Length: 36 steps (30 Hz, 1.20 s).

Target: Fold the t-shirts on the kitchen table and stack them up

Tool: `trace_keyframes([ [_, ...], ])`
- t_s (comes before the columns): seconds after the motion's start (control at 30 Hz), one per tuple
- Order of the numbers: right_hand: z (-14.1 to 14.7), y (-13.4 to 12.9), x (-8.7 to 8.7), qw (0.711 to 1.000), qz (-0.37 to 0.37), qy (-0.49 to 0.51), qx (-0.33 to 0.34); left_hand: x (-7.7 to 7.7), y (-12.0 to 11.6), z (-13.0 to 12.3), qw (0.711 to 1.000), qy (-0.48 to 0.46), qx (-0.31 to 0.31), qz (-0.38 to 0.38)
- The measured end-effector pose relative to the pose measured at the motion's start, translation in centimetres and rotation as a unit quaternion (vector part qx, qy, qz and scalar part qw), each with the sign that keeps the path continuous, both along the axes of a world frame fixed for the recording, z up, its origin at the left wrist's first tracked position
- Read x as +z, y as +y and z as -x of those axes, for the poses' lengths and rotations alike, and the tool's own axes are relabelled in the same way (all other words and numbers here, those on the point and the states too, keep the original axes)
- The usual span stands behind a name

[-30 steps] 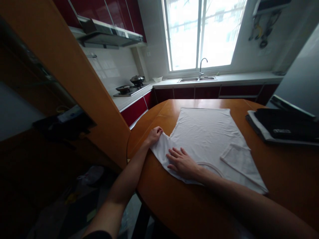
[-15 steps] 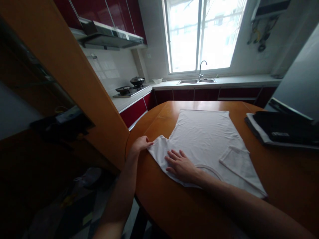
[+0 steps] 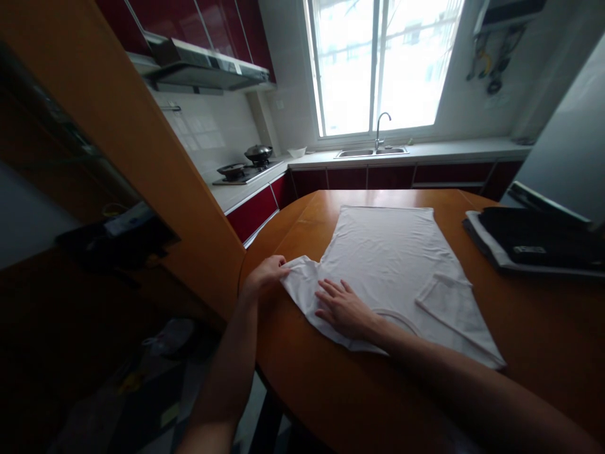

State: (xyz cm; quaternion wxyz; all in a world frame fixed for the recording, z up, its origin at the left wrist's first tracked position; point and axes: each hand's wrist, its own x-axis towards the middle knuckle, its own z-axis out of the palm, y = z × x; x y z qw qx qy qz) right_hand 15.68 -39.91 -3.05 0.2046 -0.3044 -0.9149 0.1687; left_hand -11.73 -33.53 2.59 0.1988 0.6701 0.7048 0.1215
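Head view. Far left, a wooden panel stands close beside the table. Left hand near the table's left edge, thumb and fingers pinching the outer tip of a sleeve of the white shirt. Shirt lies spread on the tabletop, right of this hand, hem toward the window, neckline on the near side. Left forearm rises steeply from below, wrist bent toward the cloth.

Next, right hand: palm down, flat, fingers slightly spread, gripping nothing, resting on the shirt between pinched sleeve and neckline. Its forearm slants in from lower right, passing over the shirt's near edge. A strip of wood runs between shirt and the near table edge.

Farther right, the other sleeve lies folded inward over the shirt. Beyond it, a band of tabletop, then a dark folded stack, apart from the shirt.
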Motion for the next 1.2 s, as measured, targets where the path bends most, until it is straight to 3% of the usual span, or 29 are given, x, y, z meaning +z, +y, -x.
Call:
trace_keyframes([
  [0.13,0.5,0.8,0.0,0.978,0.080,0.183,-0.067,2.9,-0.1,-2.9,0.997,-0.006,-0.067,-0.042],
  [0.27,1.0,2.2,-0.5,0.883,0.254,0.370,-0.139,4.9,0.5,-7.0,0.976,-0.101,-0.193,0.017],
  [0.37,0.8,2.9,-0.8,0.812,0.343,0.445,-0.158,5.1,1.9,-9.1,0.934,-0.183,-0.291,0.102],
  [0.43,0.6,3.2,-1.0,0.789,0.364,0.463,-0.175,4.3,3.3,-9.5,0.921,-0.223,-0.305,0.090],
  [0.6,0.3,3.6,-1.5,0.805,0.365,0.415,-0.218,0.1,6.2,-7.6,0.944,-0.236,-0.214,-0.092],
  [0.73,0.3,3.6,-1.2,0.812,0.364,0.390,-0.239,-1.7,7.0,-5.6,0.940,-0.194,-0.225,-0.167],
  [0.8,0.2,3.5,-1.0,0.814,0.338,0.409,-0.236,-1.8,7.1,-4.9,0.940,-0.189,-0.238,-0.155],
  [1.03,-0.1,3.2,-1.2,0.832,0.255,0.446,-0.208,-1.3,6.1,-3.9,0.936,-0.187,-0.297,-0.008],
  [1.2,-0.1,2.9,-1.3,0.844,0.254,0.427,-0.201,-2.1,6.3,-4.5,0.924,-0.211,-0.318,-0.027],
])
